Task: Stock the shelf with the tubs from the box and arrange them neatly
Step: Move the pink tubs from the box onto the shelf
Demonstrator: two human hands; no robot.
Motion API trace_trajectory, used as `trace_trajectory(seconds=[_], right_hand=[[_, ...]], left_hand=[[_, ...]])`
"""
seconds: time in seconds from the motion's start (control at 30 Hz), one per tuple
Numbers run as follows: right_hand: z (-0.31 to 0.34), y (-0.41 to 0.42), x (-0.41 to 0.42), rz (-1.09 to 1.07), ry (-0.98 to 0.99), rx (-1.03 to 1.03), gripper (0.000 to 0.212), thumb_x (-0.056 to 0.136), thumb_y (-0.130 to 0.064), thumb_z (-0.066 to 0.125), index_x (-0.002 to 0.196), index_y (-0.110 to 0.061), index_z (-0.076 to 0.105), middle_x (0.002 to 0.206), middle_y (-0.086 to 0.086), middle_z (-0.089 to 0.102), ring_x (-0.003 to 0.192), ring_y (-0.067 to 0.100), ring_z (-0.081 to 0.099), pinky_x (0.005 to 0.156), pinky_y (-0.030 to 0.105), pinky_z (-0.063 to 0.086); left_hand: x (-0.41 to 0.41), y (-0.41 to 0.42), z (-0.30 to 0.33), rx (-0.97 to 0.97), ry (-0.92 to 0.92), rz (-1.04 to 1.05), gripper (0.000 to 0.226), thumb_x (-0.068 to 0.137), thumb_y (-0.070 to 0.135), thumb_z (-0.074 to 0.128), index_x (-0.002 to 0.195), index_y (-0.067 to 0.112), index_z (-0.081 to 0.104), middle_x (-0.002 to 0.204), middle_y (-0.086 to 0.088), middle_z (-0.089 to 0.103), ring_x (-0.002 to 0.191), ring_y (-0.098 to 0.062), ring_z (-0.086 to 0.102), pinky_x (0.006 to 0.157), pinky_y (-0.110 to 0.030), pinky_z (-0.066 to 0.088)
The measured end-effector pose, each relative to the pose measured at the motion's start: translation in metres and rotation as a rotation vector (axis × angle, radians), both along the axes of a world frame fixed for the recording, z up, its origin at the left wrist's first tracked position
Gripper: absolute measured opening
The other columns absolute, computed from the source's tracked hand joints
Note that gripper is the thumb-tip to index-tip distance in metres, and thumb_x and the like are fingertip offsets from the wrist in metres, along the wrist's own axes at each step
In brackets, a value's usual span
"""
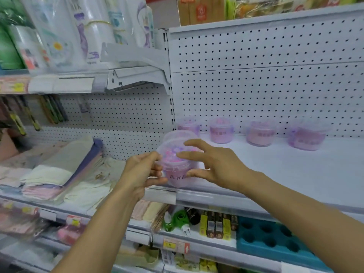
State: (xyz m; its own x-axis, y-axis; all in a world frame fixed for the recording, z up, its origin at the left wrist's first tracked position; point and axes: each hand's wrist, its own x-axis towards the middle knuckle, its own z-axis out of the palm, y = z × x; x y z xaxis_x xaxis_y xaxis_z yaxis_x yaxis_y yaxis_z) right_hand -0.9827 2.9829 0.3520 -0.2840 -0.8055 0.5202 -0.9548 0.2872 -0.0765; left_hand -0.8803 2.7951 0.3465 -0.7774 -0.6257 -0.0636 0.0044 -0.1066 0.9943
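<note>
Pink-filled clear tub (176, 167) sits at the front edge of the white shelf (275, 174), so it can slide back in line. The left hand (140, 170) pinches its side; the right hand (212, 164) is spread open around it, fingers relaxed. Behind, four tubs (258, 133) stand along the pegboard (256, 85), with free room between.

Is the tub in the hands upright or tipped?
Roughly upright: the tub has its clear lid on top and label facing out, left hand gripping its side, right hand spread at it, above the shelf front.
</note>
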Motion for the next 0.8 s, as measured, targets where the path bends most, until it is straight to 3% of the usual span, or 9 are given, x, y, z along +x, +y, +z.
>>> trace_trajectory(seconds=[0.13, 0.2, 0.27, 0.37, 0.43, 0.57, 0.8], right_hand=[[-0.015, 0.028, -0.013, -0.058, 0.012, -0.170, 0.035, 0.087, -0.033, 0.066, 0.121, -0.029, 0.065, 0.128, -0.004, 0.060, 0.092, 0.017, 0.065, 0.069, 0.031, 0.053], [-0.022, 0.041, -0.027, -0.136, -0.071, -0.235, 0.034, 0.087, -0.033, 0.066, 0.121, -0.032, 0.064, 0.127, -0.010, 0.060, 0.088, 0.014, 0.065, 0.072, 0.028, 0.052], [-0.027, 0.052, -0.044, -0.239, -0.167, -0.268, 0.033, 0.087, -0.036, 0.064, 0.121, -0.036, 0.063, 0.126, -0.018, 0.057, 0.079, 0.010, 0.062, 0.072, 0.028, 0.049], [-0.032, 0.060, -0.067, -0.350, -0.197, -0.237, 0.033, 0.089, -0.037, 0.061, 0.121, -0.038, 0.061, 0.124, -0.020, 0.055, 0.075, 0.008, 0.058, 0.067, 0.025, 0.043], [-0.036, 0.060, -0.078, -0.398, -0.214, -0.209, 0.033, 0.089, -0.037, 0.061, 0.122, -0.036, 0.061, 0.124, -0.018, 0.056, 0.075, 0.010, 0.056, 0.067, 0.024, 0.039], [-0.041, 0.054, -0.091, -0.450, -0.246, -0.157, 0.034, 0.090, -0.035, 0.060, 0.124, -0.034, 0.060, 0.130, -0.013, 0.054, 0.083, 0.010, 0.055, 0.074, 0.029, 0.044], [-0.032, 0.043, -0.089, -0.498, -0.259, -0.044, 0.041, 0.092, -0.034, 0.056, 0.133, -0.033, 0.051, 0.138, -0.010, 0.047, 0.100, 0.018, 0.059, 0.080, 0.035, 0.049]], left_hand=[[-0.025, 0.019, -0.003, -0.169, 0.011, -0.069, 0.011, 0.088, 0.017, 0.057, 0.083, 0.011, 0.066, 0.056, -0.003, 0.061, 0.049, -0.017, 0.055, 0.063, -0.046, 0.060], [-0.040, 0.014, -0.008, -0.610, -0.010, 0.011, 0.018, 0.091, 0.026, 0.051, 0.088, 0.021, 0.068, 0.076, 0.004, 0.068, 0.070, -0.018, 0.062, 0.071, -0.043, 0.055], [-0.053, 0.003, -0.015, -1.027, -0.034, 0.056, 0.024, 0.095, 0.031, 0.049, 0.111, 0.027, 0.065, 0.112, 0.006, 0.065, 0.101, -0.017, 0.059, 0.086, -0.035, 0.047], [-0.071, -0.015, -0.028, -1.292, -0.041, -0.105, 0.037, 0.096, 0.029, 0.053, 0.132, 0.023, 0.056, 0.140, 0.003, 0.051, 0.132, -0.018, 0.041, 0.109, -0.032, 0.031], [-0.080, -0.021, -0.033, -1.331, -0.067, -0.130, 0.038, 0.095, 0.024, 0.057, 0.133, 0.024, 0.056, 0.141, 0.004, 0.051, 0.135, -0.017, 0.039, 0.110, -0.028, 0.026], [-0.094, -0.024, -0.029, -1.308, -0.040, -0.040, 0.034, 0.091, 0.012, 0.059, 0.123, 0.021, 0.064, 0.131, 0.003, 0.060, 0.124, -0.020, 0.049, 0.100, -0.032, 0.041], [-0.108, -0.026, -0.026, -1.323, -0.093, -0.043, 0.034, 0.091, 0.014, 0.059, 0.124, 0.020, 0.064, 0.131, 0.001, 0.060, 0.121, -0.023, 0.051, 0.095, -0.038, 0.046]])
